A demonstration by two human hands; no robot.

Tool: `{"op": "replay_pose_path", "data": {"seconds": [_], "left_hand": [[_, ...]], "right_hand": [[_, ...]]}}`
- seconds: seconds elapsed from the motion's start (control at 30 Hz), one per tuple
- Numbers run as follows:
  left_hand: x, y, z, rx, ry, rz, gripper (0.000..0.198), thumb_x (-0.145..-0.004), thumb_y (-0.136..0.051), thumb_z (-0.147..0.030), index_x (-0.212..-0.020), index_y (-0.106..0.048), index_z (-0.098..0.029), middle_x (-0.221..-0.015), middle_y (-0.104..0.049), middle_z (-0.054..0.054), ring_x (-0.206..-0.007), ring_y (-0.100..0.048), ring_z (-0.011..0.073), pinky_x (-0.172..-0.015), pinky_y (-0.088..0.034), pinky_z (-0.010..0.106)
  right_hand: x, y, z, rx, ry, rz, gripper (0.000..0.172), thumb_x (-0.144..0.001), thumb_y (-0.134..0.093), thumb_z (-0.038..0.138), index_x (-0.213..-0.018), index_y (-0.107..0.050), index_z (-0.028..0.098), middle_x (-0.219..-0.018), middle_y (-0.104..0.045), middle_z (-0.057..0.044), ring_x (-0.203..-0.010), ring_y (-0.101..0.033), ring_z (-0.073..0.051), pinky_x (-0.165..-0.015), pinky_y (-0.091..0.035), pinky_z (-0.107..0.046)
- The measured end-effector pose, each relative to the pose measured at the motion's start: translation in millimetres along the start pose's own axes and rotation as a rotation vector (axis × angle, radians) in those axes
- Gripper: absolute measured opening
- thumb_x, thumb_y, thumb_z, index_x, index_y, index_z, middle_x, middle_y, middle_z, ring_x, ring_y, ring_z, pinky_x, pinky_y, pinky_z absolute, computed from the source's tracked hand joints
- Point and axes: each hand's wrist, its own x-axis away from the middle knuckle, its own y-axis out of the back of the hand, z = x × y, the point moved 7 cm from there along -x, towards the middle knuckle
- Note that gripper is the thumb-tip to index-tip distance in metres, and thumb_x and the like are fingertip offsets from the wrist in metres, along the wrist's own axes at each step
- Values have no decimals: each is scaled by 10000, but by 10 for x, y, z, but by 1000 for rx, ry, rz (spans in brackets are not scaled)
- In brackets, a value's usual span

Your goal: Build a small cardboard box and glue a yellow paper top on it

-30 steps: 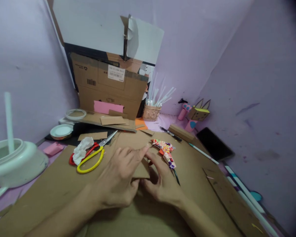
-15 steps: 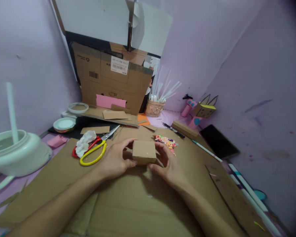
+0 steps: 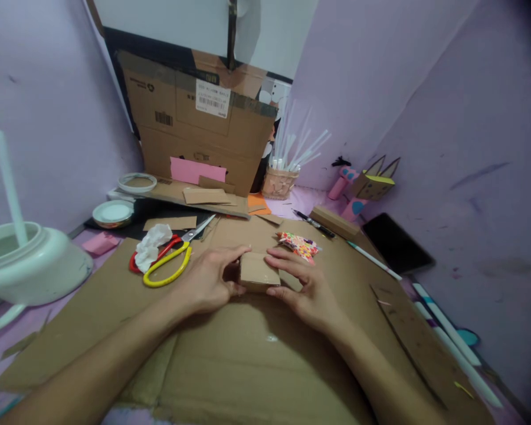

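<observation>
A small cardboard box [image 3: 260, 270] sits between my two hands, over the large flat cardboard sheet [image 3: 230, 366]. My left hand [image 3: 212, 277] grips its left side, thumb at the lower front corner and fingers at the back. From the right, my right hand [image 3: 307, 289] holds it, with fingertips on the top edge and the thumb at the front right corner. Left of my left hand lie scissors [image 3: 170, 268] with red and yellow handles, blades spread. White crumpled tissue [image 3: 153, 245] rests on them. A colourful patterned paper piece [image 3: 298, 245] lies just beyond my right hand.
At the back stands a large cardboard box [image 3: 199, 130]. A small basket [image 3: 279, 182] holds white sticks. A white pot [image 3: 35, 265] is at left. Right are a dark phone [image 3: 398, 242], pens [image 3: 314, 223], a cardboard animal figure [image 3: 374, 186] and white rods [image 3: 451, 330].
My right hand's fingers have shifted from the box's right side onto its top edge. The left hand keeps its hold. The whole view has tilted slightly downward.
</observation>
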Motion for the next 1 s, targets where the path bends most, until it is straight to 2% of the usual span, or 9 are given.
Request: {"op": "replay_pose_path", "data": {"seconds": [0.13, 0.37, 0.5, 0.77, 0.9, 1.0], "left_hand": [[-5, 21, 6, -51, -20, -23, 675, -624, -683, -189, -1273, -505, -225, -1217, -606, 60, -1086, -562, 253, -929, -433, 353], [-4, 5, 30, -63, 9, -8, 679, -628, -683, -208, -1281, -496, -228, -1231, -595, 64, -1098, -554, 250, -948, -416, 351], [-3, 31, 12, -100, 5, -33, 686, -623, -685, -213, -1282, -496, -245, -1178, -622, 59, -1055, -568, 254, -918, -427, 355], [6, 71, -93, -95, 59, 16, 645, -631, -667, -233, -1260, -526, -211, -1122, -647, 69, -1005, -586, 253, -885, -436, 340], [7, 59, -67, -26, 47, 9, 681, -604, -660, -185, -1268, -516, -231, -1156, -634, 51, -1020, -576, 244, -885, -429, 315], [5, 25, -35, 16, 57, 35, 699, -613, -635, -187, -1295, -483, -215, -1066, -664, 41, -933, -597, 224, -824, -451, 301]], "right_hand": [[11, -9, 53, 51, 56, 7, 427, -712, -700, 176, -1124, -635, 273, -1209, -609, -95, -1137, -545, -249, -967, -417, -479], [30, -25, 76, 108, 49, 19, 387, -747, -657, 198, -1131, -629, 233, -1233, -586, -121, -1149, -536, -255, -965, -419, -466], [39, -35, 88, 118, 70, 22, 395, -758, -642, 203, -1151, -613, 239, -1250, -572, -118, -1166, -519, -260, -974, -407, -477], [55, -51, 52, 110, 53, 37, 406, -777, -626, 223, -1182, -590, 235, -1280, -546, -126, -1188, -497, -266, -985, -393, -491], [52, -53, 34, 77, 18, 51, 415, -782, -623, 229, -1194, -581, 247, -1301, -528, -120, -1212, -473, -267, -1005, -367, -502], [48, -55, 13, 46, -8, 68, 423, -782, -615, 216, -1203, -575, 242, -1320, -507, -121, -1230, -454, -264, -1017, -350, -505]]}}
